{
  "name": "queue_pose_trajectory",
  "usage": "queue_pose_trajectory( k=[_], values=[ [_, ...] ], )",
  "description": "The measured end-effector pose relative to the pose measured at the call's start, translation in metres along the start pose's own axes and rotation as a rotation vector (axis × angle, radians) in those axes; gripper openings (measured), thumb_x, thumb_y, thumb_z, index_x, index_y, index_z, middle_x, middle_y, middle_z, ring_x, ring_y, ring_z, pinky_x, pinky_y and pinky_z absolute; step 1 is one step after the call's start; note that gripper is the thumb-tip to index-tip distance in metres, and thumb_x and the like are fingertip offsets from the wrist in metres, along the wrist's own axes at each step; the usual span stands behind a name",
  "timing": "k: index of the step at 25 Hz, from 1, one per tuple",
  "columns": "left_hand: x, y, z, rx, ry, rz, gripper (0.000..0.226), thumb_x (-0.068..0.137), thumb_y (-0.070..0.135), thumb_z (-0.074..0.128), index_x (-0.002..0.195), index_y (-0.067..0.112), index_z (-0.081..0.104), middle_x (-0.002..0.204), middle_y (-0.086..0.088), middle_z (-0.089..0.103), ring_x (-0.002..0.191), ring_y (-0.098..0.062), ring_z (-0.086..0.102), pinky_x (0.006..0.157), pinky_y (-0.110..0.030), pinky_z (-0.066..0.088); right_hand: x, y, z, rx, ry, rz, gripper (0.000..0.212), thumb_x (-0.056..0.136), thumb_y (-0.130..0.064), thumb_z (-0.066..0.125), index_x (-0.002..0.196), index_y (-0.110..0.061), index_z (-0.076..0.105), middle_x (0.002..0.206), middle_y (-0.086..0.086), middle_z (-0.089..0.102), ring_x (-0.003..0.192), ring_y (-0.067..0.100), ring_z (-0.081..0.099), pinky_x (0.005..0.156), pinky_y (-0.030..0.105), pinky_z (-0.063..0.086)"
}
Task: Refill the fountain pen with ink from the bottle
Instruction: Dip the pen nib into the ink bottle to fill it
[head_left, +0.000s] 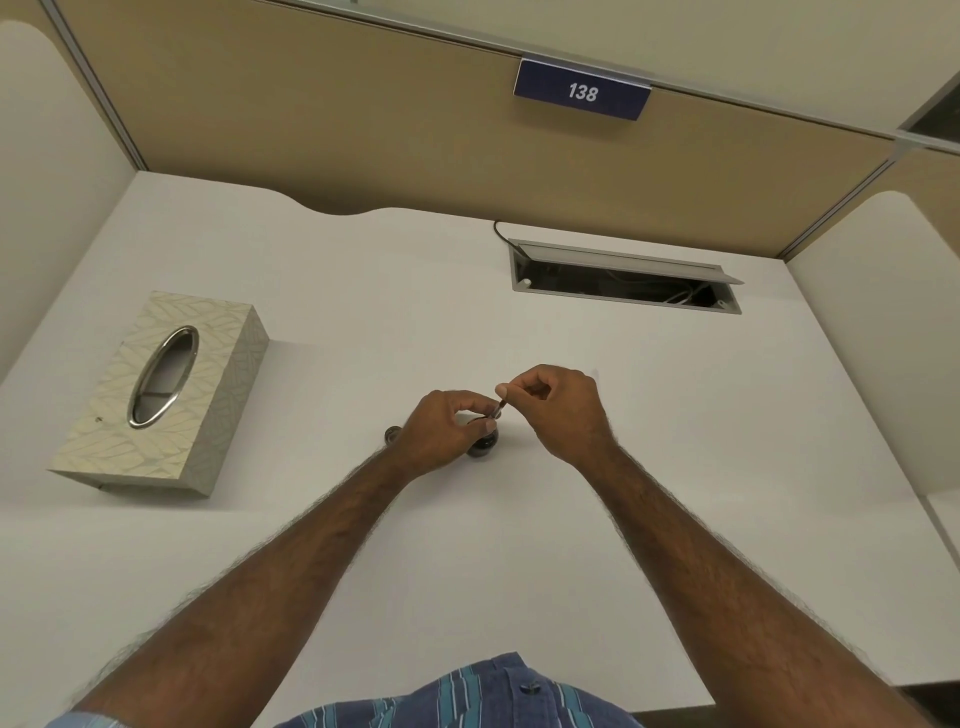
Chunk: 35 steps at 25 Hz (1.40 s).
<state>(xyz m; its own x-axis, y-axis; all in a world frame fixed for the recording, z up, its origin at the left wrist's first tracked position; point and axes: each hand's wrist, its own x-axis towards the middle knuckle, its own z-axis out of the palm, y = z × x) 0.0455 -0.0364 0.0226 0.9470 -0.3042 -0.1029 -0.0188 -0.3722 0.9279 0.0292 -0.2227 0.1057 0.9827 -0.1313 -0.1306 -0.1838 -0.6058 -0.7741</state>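
Observation:
A small dark ink bottle (483, 446) stands on the white desk (363, 322) near its middle. My left hand (441, 434) wraps around the bottle from the left and hides most of it. My right hand (563, 410) pinches the top end of a thin dark pen part (500, 408), which tilts down toward the bottle's mouth. The lower end of that part is hidden behind my left fingers. The bottle's dark round cap (393, 434) lies on the desk just left of my left hand.
A patterned tissue box (161, 395) with an oval metal opening sits at the left. A grey cable hatch (623, 278) is open at the back right. Beige partition walls enclose the desk, with a blue sign (582, 91) reading 138.

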Motion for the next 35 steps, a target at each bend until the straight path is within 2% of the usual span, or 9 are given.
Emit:
queue_pose_trajectory(
  k=[5, 10, 13, 16, 19, 25, 29, 32, 35],
  values=[
    [0.0025, 0.0, 0.0001, -0.005, -0.007, -0.001, 0.016, 0.09, 0.015, 0.078, 0.105, 0.016, 0.084, 0.106, 0.013, 0.079, 0.095, 0.022, 0.065, 0.083, 0.004, 0.04, -0.0008, 0.0019, 0.0021, 0.031, 0.018, -0.001, 0.019, 0.088, -0.033, 0.086, 0.09, -0.014, 0.082, 0.086, -0.002, 0.08, 0.073, 0.004, 0.068, 0.063, 0.006, 0.05],
    [0.0028, -0.0004, 0.001, -0.019, 0.001, -0.014, 0.015, 0.089, 0.016, 0.079, 0.102, 0.017, 0.085, 0.107, 0.012, 0.08, 0.095, 0.02, 0.066, 0.084, 0.003, 0.041, -0.0018, 0.0022, -0.0012, -0.009, -0.018, -0.039, 0.006, 0.091, -0.026, 0.083, 0.093, -0.02, 0.084, 0.085, -0.013, 0.079, 0.074, -0.01, 0.068, 0.067, 0.004, 0.049],
    [0.0025, -0.0003, 0.0009, -0.013, -0.003, -0.016, 0.015, 0.089, 0.016, 0.079, 0.103, 0.016, 0.085, 0.107, 0.011, 0.08, 0.094, 0.022, 0.065, 0.082, 0.005, 0.039, -0.001, 0.0018, -0.0002, 0.009, 0.019, 0.001, 0.015, 0.086, -0.033, 0.087, 0.083, -0.019, 0.082, 0.079, -0.007, 0.079, 0.066, -0.002, 0.067, 0.061, 0.006, 0.05],
    [0.0025, 0.0003, 0.0013, -0.012, 0.0, -0.023, 0.015, 0.089, 0.016, 0.079, 0.103, 0.017, 0.084, 0.108, 0.01, 0.081, 0.097, 0.015, 0.068, 0.081, 0.005, 0.039, -0.0019, 0.0023, 0.0003, 0.026, 0.009, -0.016, 0.015, 0.087, -0.031, 0.087, 0.095, -0.019, 0.082, 0.087, -0.004, 0.08, 0.073, 0.006, 0.068, 0.064, 0.006, 0.051],
    [0.0039, 0.0003, 0.0023, -0.013, 0.0, -0.018, 0.014, 0.089, 0.017, 0.079, 0.102, 0.018, 0.085, 0.107, 0.012, 0.081, 0.101, 0.007, 0.069, 0.084, 0.001, 0.041, -0.0037, 0.002, -0.0023, 0.006, -0.025, -0.055, 0.012, 0.091, -0.023, 0.083, 0.102, -0.02, 0.083, 0.093, -0.007, 0.08, 0.084, 0.005, 0.072, 0.069, 0.004, 0.05],
    [0.0032, -0.0015, 0.0027, -0.007, 0.007, -0.027, 0.015, 0.089, 0.015, 0.08, 0.103, 0.016, 0.085, 0.106, 0.011, 0.08, 0.093, 0.024, 0.064, 0.081, 0.006, 0.038, -0.0043, 0.0027, -0.0025, 0.046, -0.007, 0.0, 0.013, 0.087, -0.028, 0.088, 0.089, -0.016, 0.082, 0.083, -0.007, 0.079, 0.068, -0.007, 0.066, 0.063, 0.006, 0.05],
    [0.0027, -0.0014, 0.0029, -0.007, 0.011, -0.017, 0.014, 0.089, 0.014, 0.08, 0.101, 0.016, 0.085, 0.102, 0.013, 0.079, 0.092, 0.024, 0.064, 0.081, 0.005, 0.038, -0.0063, 0.0036, -0.0038, 0.017, -0.035, -0.04, 0.014, 0.09, -0.026, 0.084, 0.102, -0.018, 0.084, 0.095, -0.003, 0.082, 0.077, -0.005, 0.07, 0.068, 0.003, 0.049],
    [0.0012, -0.0012, 0.0025, -0.014, 0.005, -0.014, 0.014, 0.089, 0.015, 0.08, 0.101, 0.017, 0.085, 0.102, 0.015, 0.079, 0.093, 0.022, 0.065, 0.081, 0.004, 0.04, -0.0065, 0.0038, -0.0053, 0.012, -0.028, -0.036, 0.009, 0.09, -0.024, 0.084, 0.095, -0.017, 0.085, 0.09, -0.006, 0.082, 0.073, -0.012, 0.069, 0.066, 0.002, 0.048],
    [0.0009, -0.0018, 0.0019, -0.016, 0.005, -0.012, 0.013, 0.089, 0.015, 0.08, 0.1, 0.018, 0.085, 0.102, 0.014, 0.08, 0.093, 0.02, 0.066, 0.082, 0.003, 0.04, -0.0053, 0.0041, -0.0042, 0.025, -0.009, -0.017, 0.011, 0.088, -0.028, 0.086, 0.094, -0.018, 0.084, 0.087, -0.008, 0.081, 0.074, -0.002, 0.069, 0.065, 0.004, 0.049]
  ],
)
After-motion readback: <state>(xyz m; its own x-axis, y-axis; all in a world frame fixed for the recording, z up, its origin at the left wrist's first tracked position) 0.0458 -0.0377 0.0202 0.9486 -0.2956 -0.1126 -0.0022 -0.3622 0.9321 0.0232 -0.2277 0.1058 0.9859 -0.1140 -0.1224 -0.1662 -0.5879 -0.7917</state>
